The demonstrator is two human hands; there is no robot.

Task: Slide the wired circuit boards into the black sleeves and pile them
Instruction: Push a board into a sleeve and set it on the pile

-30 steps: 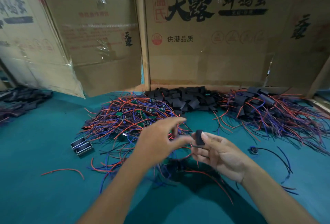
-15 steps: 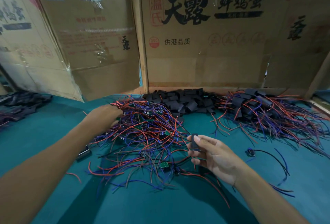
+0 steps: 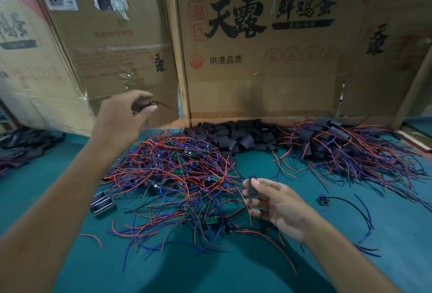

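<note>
The right hand (image 3: pixel 278 206) pinches one empty black sleeve (image 3: pixel 253 186) upright between thumb and forefinger, just beside the near right edge of the big tangle of unsleeved boards (image 3: pixel 177 176), the other fingers curled loosely beneath it. The left hand (image 3: pixel 121 117) hangs lifted above the far left side of that tangle, its fingertips pinched on something small and dark (image 3: pixel 149 105) with a thin lead trailing off; motion blur hides whether that is a circuit board, though a board drawn from the tangle seems likely. Behind the tangle, against the cardboard wall (image 3: pixel 257 77), lies the stock of loose black sleeves (image 3: pixel 233 135); right of that stock spreads the pile of finished sleeved boards (image 3: pixel 339 150). The step in hand appears to be bringing board and sleeve together. To do it well, the board's wires should hang clear of the tangle before the hands meet, so nothing drags along. The sleeve's mouth wants a light squeeze on its edges to pop it open, then the board goes in bare end first, leads trailing out behind. Snagged wires are the main risk.
</note>
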